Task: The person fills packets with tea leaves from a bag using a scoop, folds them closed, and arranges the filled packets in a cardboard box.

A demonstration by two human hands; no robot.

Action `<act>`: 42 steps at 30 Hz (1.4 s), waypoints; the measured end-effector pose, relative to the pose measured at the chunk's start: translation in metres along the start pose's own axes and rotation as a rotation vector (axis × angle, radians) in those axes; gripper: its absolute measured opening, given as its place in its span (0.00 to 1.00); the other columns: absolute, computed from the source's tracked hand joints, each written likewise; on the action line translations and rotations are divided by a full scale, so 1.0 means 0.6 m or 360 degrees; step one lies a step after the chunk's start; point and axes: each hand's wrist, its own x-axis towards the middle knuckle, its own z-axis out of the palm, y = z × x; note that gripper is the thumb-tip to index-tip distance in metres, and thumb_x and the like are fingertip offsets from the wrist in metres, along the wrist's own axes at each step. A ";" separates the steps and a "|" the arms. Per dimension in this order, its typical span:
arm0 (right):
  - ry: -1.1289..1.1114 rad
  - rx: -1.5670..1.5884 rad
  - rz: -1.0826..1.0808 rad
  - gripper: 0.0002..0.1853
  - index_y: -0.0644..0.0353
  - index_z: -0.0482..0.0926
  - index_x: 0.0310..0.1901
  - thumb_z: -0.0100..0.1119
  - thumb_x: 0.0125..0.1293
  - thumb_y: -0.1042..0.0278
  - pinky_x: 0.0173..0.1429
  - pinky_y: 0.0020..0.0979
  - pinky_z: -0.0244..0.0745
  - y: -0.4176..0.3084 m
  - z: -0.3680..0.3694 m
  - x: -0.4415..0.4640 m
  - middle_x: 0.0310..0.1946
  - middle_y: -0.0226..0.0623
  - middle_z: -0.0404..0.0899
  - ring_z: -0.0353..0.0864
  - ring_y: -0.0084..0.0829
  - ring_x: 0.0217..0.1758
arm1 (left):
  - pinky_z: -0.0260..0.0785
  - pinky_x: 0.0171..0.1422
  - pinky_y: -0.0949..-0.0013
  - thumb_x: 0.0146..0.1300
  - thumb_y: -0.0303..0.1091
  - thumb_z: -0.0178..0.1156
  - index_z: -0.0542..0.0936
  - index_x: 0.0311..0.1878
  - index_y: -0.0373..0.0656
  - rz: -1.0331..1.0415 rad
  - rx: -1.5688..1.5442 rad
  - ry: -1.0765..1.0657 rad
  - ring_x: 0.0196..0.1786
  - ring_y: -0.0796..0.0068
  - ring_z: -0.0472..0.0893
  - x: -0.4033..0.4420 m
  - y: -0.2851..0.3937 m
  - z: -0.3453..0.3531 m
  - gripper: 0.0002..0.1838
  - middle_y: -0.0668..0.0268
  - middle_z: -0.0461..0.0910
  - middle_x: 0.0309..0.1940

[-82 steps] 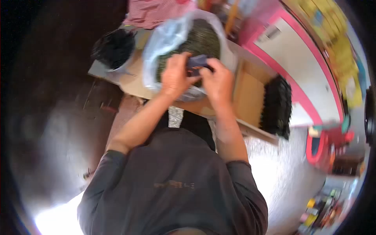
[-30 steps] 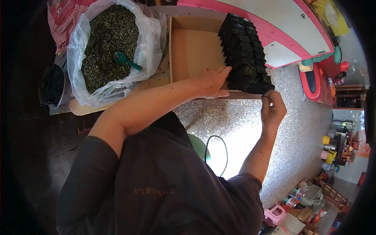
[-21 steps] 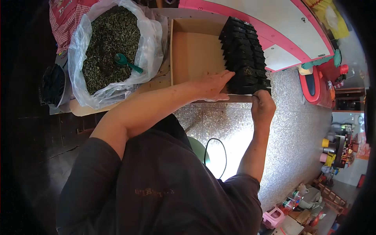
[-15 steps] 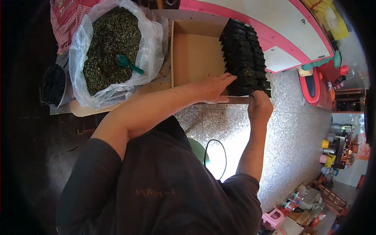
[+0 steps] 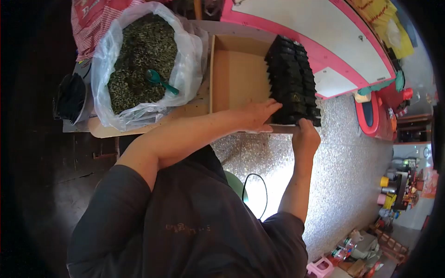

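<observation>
A shallow cardboard box (image 5: 241,69) holds packed rows of small black packets (image 5: 292,76) along its right side. My left hand (image 5: 259,115) reaches over the near wall, fingers stretched out, their tips against the left side of the nearest packets. Its thumb lies lower, by the wall. At the near right corner, my right hand (image 5: 307,139) is closed around the box's edge, beside the packets; its fingertips are hidden. Left of the box, a clear plastic bag (image 5: 104,69) stands open, full of dried green leaves (image 5: 143,41). A green scoop (image 5: 162,82) lies on the leaves.
More black packets (image 5: 69,97) stand at the far left. A red checked bag (image 5: 88,32) lies behind the plastic bag. Pink and white cabinets (image 5: 320,32) border the back. A red tub (image 5: 371,113) stands on the speckled floor to the right.
The whole view has shifted, so the box, packets and bag appear slightly lower and further right. Both hands keep about the same places on the box and packets.
</observation>
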 end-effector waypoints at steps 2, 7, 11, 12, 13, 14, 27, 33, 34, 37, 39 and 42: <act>0.0011 0.0132 -0.0044 0.07 0.57 0.77 0.34 0.56 0.54 0.80 0.39 0.45 0.75 0.013 0.000 -0.007 0.32 0.41 0.80 0.80 0.50 0.38 | 0.62 0.65 0.40 0.56 0.44 0.69 0.59 0.72 0.42 0.0107 -0.0057 0.0197 0.65 0.49 0.71 0.000 -0.008 0.009 0.44 0.53 0.63 0.69; 0.0102 0.0496 -0.0007 0.17 0.65 0.81 0.45 0.53 0.54 0.87 0.51 0.36 0.77 0.021 -0.013 -0.017 0.41 0.47 0.84 0.84 0.44 0.46 | 0.63 0.67 0.50 0.55 0.40 0.69 0.61 0.71 0.41 0.0223 -0.0223 0.0208 0.66 0.51 0.70 -0.027 0.002 -0.027 0.42 0.55 0.67 0.65; 0.0362 0.0553 -0.0159 0.13 0.66 0.81 0.43 0.52 0.59 0.87 0.51 0.34 0.76 -0.033 -0.020 0.001 0.39 0.44 0.83 0.83 0.41 0.43 | 0.65 0.62 0.50 0.55 0.37 0.69 0.64 0.67 0.41 0.0200 -0.0234 0.0421 0.62 0.50 0.73 -0.103 0.002 -0.058 0.38 0.54 0.69 0.61; 0.0349 0.0586 -0.0234 0.12 0.67 0.81 0.43 0.53 0.59 0.87 0.51 0.34 0.76 -0.052 -0.020 0.010 0.39 0.44 0.83 0.83 0.40 0.43 | 0.66 0.61 0.51 0.55 0.36 0.69 0.64 0.67 0.40 0.0278 -0.0172 0.0523 0.61 0.49 0.73 -0.129 0.003 -0.066 0.37 0.54 0.69 0.61; 0.0345 0.0606 -0.0299 0.12 0.67 0.81 0.42 0.54 0.59 0.87 0.51 0.33 0.76 -0.074 -0.018 0.017 0.39 0.43 0.83 0.83 0.40 0.43 | 0.66 0.60 0.51 0.55 0.34 0.69 0.65 0.66 0.40 0.0371 -0.0107 0.0614 0.60 0.49 0.73 -0.153 0.003 -0.079 0.36 0.54 0.69 0.60; 0.0265 0.0654 -0.0355 0.11 0.67 0.81 0.42 0.54 0.59 0.86 0.51 0.33 0.76 -0.097 -0.014 0.026 0.39 0.44 0.82 0.82 0.40 0.42 | 0.68 0.56 0.51 0.56 0.33 0.67 0.67 0.64 0.41 0.0458 -0.0109 0.0717 0.57 0.49 0.75 -0.191 0.008 -0.113 0.33 0.54 0.72 0.56; -0.0149 0.1292 -0.1063 0.09 0.64 0.80 0.38 0.58 0.55 0.84 0.48 0.37 0.78 -0.404 0.067 0.018 0.37 0.47 0.82 0.84 0.47 0.42 | 0.73 0.48 0.56 0.56 0.28 0.66 0.82 0.41 0.41 -0.1203 0.0933 0.1795 0.43 0.53 0.80 -0.682 -0.121 -0.237 0.09 0.57 0.82 0.37; -0.0313 0.1483 -0.1162 0.09 0.64 0.80 0.36 0.60 0.51 0.83 0.46 0.39 0.78 -0.474 0.059 -0.014 0.36 0.48 0.83 0.84 0.48 0.41 | 0.72 0.48 0.57 0.58 0.28 0.62 0.83 0.41 0.42 -0.1496 0.1011 0.2125 0.42 0.54 0.80 -0.767 -0.141 -0.243 0.08 0.58 0.81 0.34; -0.0354 0.1485 -0.1160 0.08 0.64 0.80 0.35 0.59 0.53 0.84 0.46 0.38 0.78 -0.479 0.058 -0.018 0.36 0.47 0.82 0.84 0.47 0.41 | 0.71 0.50 0.58 0.58 0.28 0.62 0.83 0.41 0.43 -0.1540 0.1036 0.2143 0.43 0.54 0.80 -0.769 -0.138 -0.249 0.08 0.58 0.81 0.34; -0.0411 0.1479 -0.1169 0.08 0.64 0.79 0.35 0.59 0.53 0.85 0.45 0.36 0.78 -0.482 0.066 -0.024 0.35 0.47 0.82 0.83 0.46 0.40 | 0.71 0.52 0.58 0.58 0.28 0.62 0.83 0.42 0.44 -0.1584 0.1070 0.2115 0.44 0.55 0.79 -0.766 -0.140 -0.264 0.08 0.59 0.81 0.36; -0.0442 0.1480 -0.1192 0.08 0.64 0.79 0.34 0.59 0.53 0.85 0.45 0.36 0.78 -0.481 0.067 -0.029 0.34 0.47 0.81 0.83 0.46 0.40 | 0.70 0.53 0.58 0.58 0.28 0.62 0.83 0.42 0.45 -0.1607 0.1083 0.2071 0.45 0.55 0.79 -0.771 -0.146 -0.268 0.09 0.59 0.81 0.36; -0.0552 0.1494 -0.1143 0.08 0.64 0.79 0.34 0.59 0.52 0.85 0.43 0.36 0.77 -0.478 0.064 -0.033 0.33 0.46 0.81 0.83 0.45 0.38 | 0.68 0.53 0.56 0.58 0.33 0.63 0.83 0.44 0.48 -0.1675 0.1046 0.2033 0.47 0.56 0.79 -0.795 -0.182 -0.267 0.10 0.61 0.80 0.37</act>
